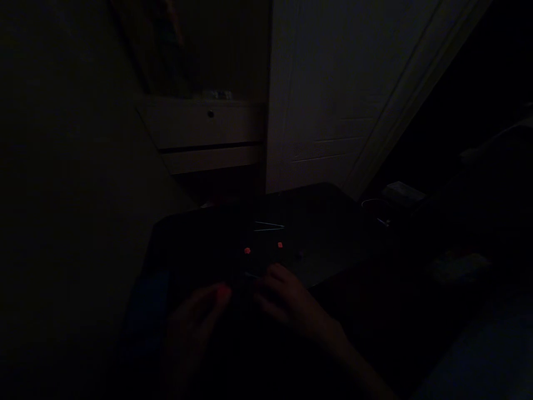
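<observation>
In the head view, the only one, a pale V-shaped piece (270, 226) is seen lying on a dark table (325, 208), and by it all other places are given here; its two thin strips are joined at the right end and spread apart at the left. Between it and the wearer, two small orange-red pieces are set out well apart from each other: the left orange-red piece (247, 251) below its open end, the right orange-red piece (280, 244) just below its joined end. Further below and to the right of it, a small dark lump (300, 254) is faintly made out on the table.

Below it and to the left, a red piece (224, 292) is held by the left hand (199, 311), clamped at the tips of thumb and forefinger. Almost straight below it, a thin bluish piece (251, 275) is gripped by the curled fingers of the right hand (287, 294), its end left jutting leftwards; how its hidden part is shaped cannot be told. The two hands are kept near each other, with a gap between.

Well to the left of the V-shaped piece and lower, a blue patch (150, 305) is dimly shown. Beyond it, a drawer unit (208, 128) is seen to the left and a pale panel (320, 94) to the right
</observation>
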The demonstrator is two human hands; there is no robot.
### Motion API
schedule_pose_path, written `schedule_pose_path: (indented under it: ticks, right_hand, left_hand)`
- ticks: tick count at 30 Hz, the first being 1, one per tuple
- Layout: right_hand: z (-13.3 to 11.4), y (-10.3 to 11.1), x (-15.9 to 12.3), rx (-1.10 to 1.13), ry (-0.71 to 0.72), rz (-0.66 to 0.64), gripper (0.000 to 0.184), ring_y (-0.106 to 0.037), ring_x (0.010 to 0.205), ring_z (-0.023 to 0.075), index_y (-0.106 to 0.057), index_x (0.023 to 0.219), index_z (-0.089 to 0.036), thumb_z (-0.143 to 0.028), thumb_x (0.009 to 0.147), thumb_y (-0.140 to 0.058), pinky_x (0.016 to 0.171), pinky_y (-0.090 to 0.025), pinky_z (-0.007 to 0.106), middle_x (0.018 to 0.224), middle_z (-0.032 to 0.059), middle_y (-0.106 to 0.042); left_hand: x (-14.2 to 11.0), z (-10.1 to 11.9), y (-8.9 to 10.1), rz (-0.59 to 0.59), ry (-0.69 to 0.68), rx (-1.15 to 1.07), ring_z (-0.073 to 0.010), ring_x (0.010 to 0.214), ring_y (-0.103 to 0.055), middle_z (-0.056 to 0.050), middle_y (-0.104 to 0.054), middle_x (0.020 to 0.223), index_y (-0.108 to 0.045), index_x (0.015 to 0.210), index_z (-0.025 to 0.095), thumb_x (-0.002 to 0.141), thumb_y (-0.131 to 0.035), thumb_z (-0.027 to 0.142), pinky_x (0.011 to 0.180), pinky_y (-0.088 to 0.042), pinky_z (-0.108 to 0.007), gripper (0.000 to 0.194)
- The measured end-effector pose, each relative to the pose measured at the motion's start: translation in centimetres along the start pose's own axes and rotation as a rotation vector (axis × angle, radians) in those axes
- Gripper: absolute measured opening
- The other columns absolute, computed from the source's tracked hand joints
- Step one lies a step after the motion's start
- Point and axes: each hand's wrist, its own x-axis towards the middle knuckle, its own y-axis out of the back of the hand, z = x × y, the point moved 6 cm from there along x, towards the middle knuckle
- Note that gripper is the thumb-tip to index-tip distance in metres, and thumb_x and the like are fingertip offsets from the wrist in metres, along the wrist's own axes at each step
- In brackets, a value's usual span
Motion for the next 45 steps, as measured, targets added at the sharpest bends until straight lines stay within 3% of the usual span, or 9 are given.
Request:
schedule_pose_path:
  ticks: [2, 3, 6, 13, 18, 25, 30, 37, 45]
  right_hand:
    - [-0.7, 0.1, -0.3, 0.088, 0.018, 0.086, 0.015, -0.069, 0.109, 0.0199, -0.074, 0.118, -0.021, -0.020, 0.104, -0.071, 0.100, -0.056, 0.034, 0.114, 0.0057, -0.072]
    - [-1.1, 0.1, -0.4, 0.117, 0.030, 0.115, 0.014, -0.069, 0.106, 0.0196, -0.074, 0.117, -0.022, -0.022, 0.104, -0.071, 0.099, -0.057, 0.034, 0.112, 0.0051, -0.072]
    - [-2.4, 0.3, -0.6, 0.149, 0.075, 0.149, 0.013, -0.069, 0.107, 0.0204, -0.075, 0.117, -0.024, -0.027, 0.106, -0.069, 0.098, -0.058, 0.035, 0.113, 0.0055, -0.073]
    - [-3.6, 0.9, -0.5, 0.032, 0.103, 0.057, 0.020, -0.067, 0.118, 0.0223, -0.072, 0.127, -0.024, -0.027, 0.109, -0.065, 0.102, -0.058, 0.036, 0.124, 0.0089, -0.071]
    - [-4.2, 1.2, -0.5, 0.003, 0.131, 0.030, 0.021, -0.067, 0.118, 0.0232, -0.072, 0.128, -0.023, -0.028, 0.110, -0.064, 0.105, -0.058, 0.039, 0.122, 0.0094, -0.072]
    - [-4.0, 1.1, -0.5, 0.017, 0.122, 0.052, 0.019, -0.067, 0.117, 0.0228, -0.072, 0.126, -0.023, -0.025, 0.109, -0.064, 0.102, -0.059, 0.036, 0.124, 0.0092, -0.072]
    - [-3.8, 1.2, -0.7, 0.020, 0.137, 0.100, 0.018, -0.067, 0.117, 0.0224, -0.071, 0.125, -0.022, -0.026, 0.110, -0.063, 0.103, -0.058, 0.036, 0.124, 0.0094, -0.072]
    - [-3.7, 1.2, -0.7, 0.092, 0.110, 0.071, 0.018, -0.068, 0.116, 0.0217, -0.072, 0.125, -0.024, -0.028, 0.109, -0.066, 0.102, -0.058, 0.035, 0.123, 0.0075, -0.072]
    - [-3.4, 1.2, -0.7, 0.165, 0.094, 0.076, 0.018, -0.068, 0.117, 0.0213, -0.074, 0.124, -0.023, -0.028, 0.109, -0.066, 0.102, -0.055, 0.035, 0.124, 0.0081, -0.073]
  left_hand:
    - [-0.8, 0.3, -0.3, -0.023, 0.023, -0.047, -0.0299, 0.100, -0.082, -0.007, -0.086, 0.105, -0.084, 0.101, 0.024, 0.080, -0.078, 0.054, 0.088, -0.068, -0.040, 0.038]
    - [-1.2, 0.3, 0.0, 0.037, 0.061, -0.104, -0.0302, 0.096, -0.082, -0.008, -0.086, 0.102, -0.083, 0.098, 0.023, 0.079, -0.078, 0.056, 0.086, -0.069, -0.040, 0.039]
    - [-1.9, 0.6, -0.3, 0.034, 0.121, -0.178, -0.0313, 0.095, -0.082, -0.009, -0.086, 0.100, -0.083, 0.095, 0.021, 0.074, -0.082, 0.058, 0.087, -0.069, -0.041, 0.042]
    - [-2.3, 0.9, -1.0, -0.077, 0.090, -0.212, -0.0313, 0.092, -0.084, -0.008, -0.087, 0.098, -0.085, 0.092, 0.023, 0.073, -0.086, 0.050, 0.084, -0.071, -0.040, 0.033]
    - [-2.6, 1.2, -1.0, -0.072, 0.099, -0.197, -0.0319, 0.093, -0.084, -0.009, -0.088, 0.100, -0.087, 0.091, 0.024, 0.073, -0.086, 0.051, 0.085, -0.071, -0.039, 0.033]
    - [-2.5, 2.1, -0.8, -0.066, 0.095, -0.205, -0.0330, 0.094, -0.084, -0.009, -0.088, 0.100, -0.088, 0.091, 0.024, 0.072, -0.087, 0.051, 0.087, -0.071, -0.041, 0.033]
    - [-2.8, 1.4, -0.9, -0.074, 0.136, -0.214, -0.0321, 0.092, -0.084, -0.009, -0.088, 0.099, -0.088, 0.092, 0.024, 0.071, -0.090, 0.050, 0.084, -0.071, -0.038, 0.034]
    - [-2.5, 1.3, -1.1, -0.090, 0.123, -0.218, -0.0319, 0.092, -0.084, -0.008, -0.088, 0.098, -0.088, 0.090, 0.024, 0.070, -0.089, 0.049, 0.086, -0.070, -0.039, 0.032]
    - [-2.8, 2.6, -1.1, -0.079, 0.132, -0.187, -0.0334, 0.094, -0.084, -0.010, -0.088, 0.098, -0.088, 0.091, 0.023, 0.071, -0.087, 0.053, 0.086, -0.070, -0.040, 0.036]
